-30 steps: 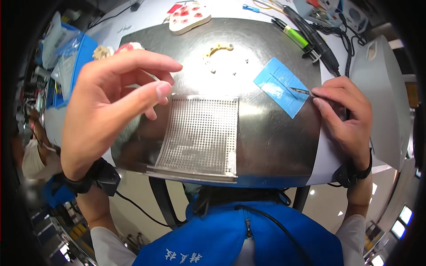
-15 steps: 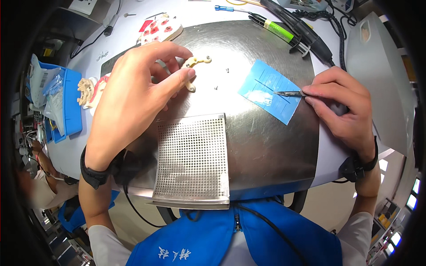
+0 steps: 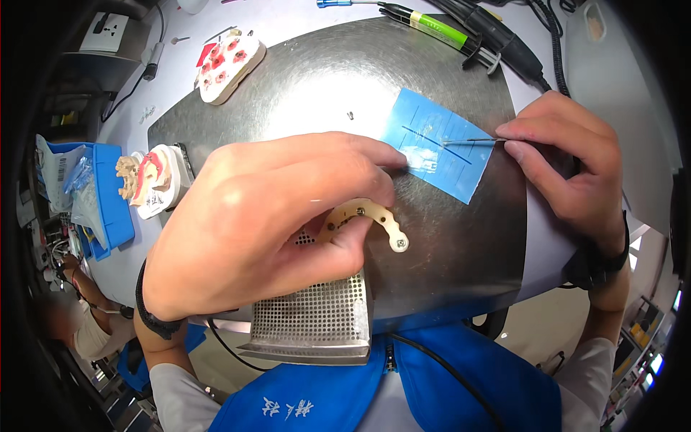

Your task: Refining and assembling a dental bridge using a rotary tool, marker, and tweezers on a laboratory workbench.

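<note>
My left hand [image 3: 266,223] is closed on a cream arch-shaped dental framework [image 3: 392,229] with small metal-lined holes, pinching one end between thumb and fingers. It hangs over the far end of a perforated metal tray [image 3: 309,324]. The extended index finger reaches the left edge of a blue mixing pad [image 3: 425,119]; whether it presses on it I cannot tell. In my right hand [image 3: 568,155] a thin metal dental instrument [image 3: 475,140] is pinched, its tip at the pad's surface. A tiny metal screw [image 3: 350,115] lies beyond my left hand.
Everything lies on a brushed metal plate [image 3: 461,259] or around it. A white model with red spots [image 3: 234,65] stands far left, a toothed dental model [image 3: 155,180] beside a blue bin [image 3: 111,194]. A green-labelled syringe [image 3: 439,30] and black handpiece [image 3: 500,47] lie far right.
My left hand has brought the framework right and toward me, over the tray, its index finger reaching the pad. The instrument tip stays at the pad. One of two tiny screws is out of sight.
</note>
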Demonstrator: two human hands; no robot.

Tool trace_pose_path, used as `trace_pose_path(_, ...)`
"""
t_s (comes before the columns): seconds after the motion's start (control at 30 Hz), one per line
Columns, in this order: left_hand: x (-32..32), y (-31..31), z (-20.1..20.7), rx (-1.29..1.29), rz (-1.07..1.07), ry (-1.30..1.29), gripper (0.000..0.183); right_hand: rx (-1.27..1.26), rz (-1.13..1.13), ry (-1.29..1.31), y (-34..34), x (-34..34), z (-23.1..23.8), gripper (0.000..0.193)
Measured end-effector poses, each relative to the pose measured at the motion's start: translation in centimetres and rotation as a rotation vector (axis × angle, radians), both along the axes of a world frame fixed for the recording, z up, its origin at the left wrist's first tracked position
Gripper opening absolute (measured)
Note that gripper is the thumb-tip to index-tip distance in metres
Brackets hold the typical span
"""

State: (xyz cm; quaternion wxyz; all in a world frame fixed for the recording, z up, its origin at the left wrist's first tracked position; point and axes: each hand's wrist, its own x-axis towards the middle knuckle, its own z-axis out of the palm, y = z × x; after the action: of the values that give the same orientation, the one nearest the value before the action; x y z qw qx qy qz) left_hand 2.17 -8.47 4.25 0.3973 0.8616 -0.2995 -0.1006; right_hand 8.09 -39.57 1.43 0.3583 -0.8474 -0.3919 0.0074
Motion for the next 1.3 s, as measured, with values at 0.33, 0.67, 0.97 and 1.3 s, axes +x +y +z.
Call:
trace_pose_path(0.33, 0.2, 0.3, -0.4, -0.01, 0.008, 0.033, 0.023, -0.056, -0.01, 0.005, -0.2, -0.2, 0.8, 0.021)
trace_pose_path(0.67, -1.7, 3.0, 0.2, -0.737, 0.396, 0.839, 0.044, 0.37, 0.098, 0.385, 2.4, -1.3, 3.2, 0.024)
trace_pose_path(0.97, -2.5, 4.3, -2.2, -1.096, 0.118, 0.871, 0.051, 0.56, 0.075, 0.301, 5.9, -2.4, 6.0, 0.032)
trace_pose_path(1.3, -3.4, 4.3, -1.8, -1.093, 0.167, 0.926, 0.045, 0.547, -0.015, -0.059, 5.0, -1.0, 5.5, 0.026)
